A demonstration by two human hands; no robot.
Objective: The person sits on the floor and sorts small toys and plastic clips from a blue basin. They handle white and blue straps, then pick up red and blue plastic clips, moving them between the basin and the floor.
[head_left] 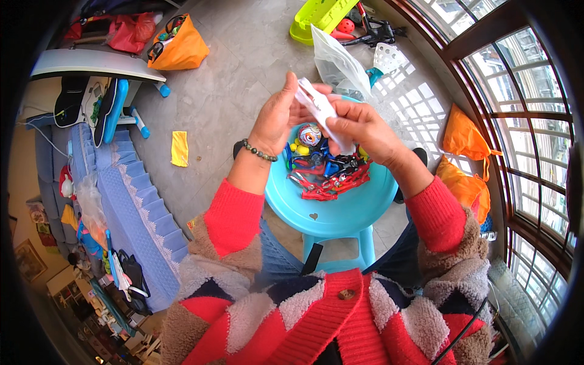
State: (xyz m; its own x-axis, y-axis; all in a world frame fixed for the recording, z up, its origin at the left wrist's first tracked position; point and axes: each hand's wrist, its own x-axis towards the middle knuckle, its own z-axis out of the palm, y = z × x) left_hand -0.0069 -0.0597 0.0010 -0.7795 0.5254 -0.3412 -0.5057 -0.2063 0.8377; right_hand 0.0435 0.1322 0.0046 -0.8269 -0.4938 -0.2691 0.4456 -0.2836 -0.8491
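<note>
My right hand (pixel 360 127) grips a white folded piece (pixel 315 102), paper or thin plastic, blurred and held slantwise. Beside its upper end is my left hand (pixel 278 112), thumb raised and palm turned towards it; whether the left fingers grip it, I cannot tell. Below both hands stands a round light-blue plastic basin (pixel 333 219). In it lie a patterned ball (pixel 310 135), small yellow balls (pixel 302 149) and a pile of red, blue and black plastic pieces (pixel 319 185). The hands partly hide the basin's far side.
Beyond the basin are a clear plastic bag (pixel 340 64), a white perforated scoop (pixel 387 57) and a lime-green plastic tub (pixel 315 20). Orange bags (pixel 465 137) rest by the window at right. A yellow cloth (pixel 179 148) lies on the floor at left. A light-blue stool (pixel 365 248) stands nearest me.
</note>
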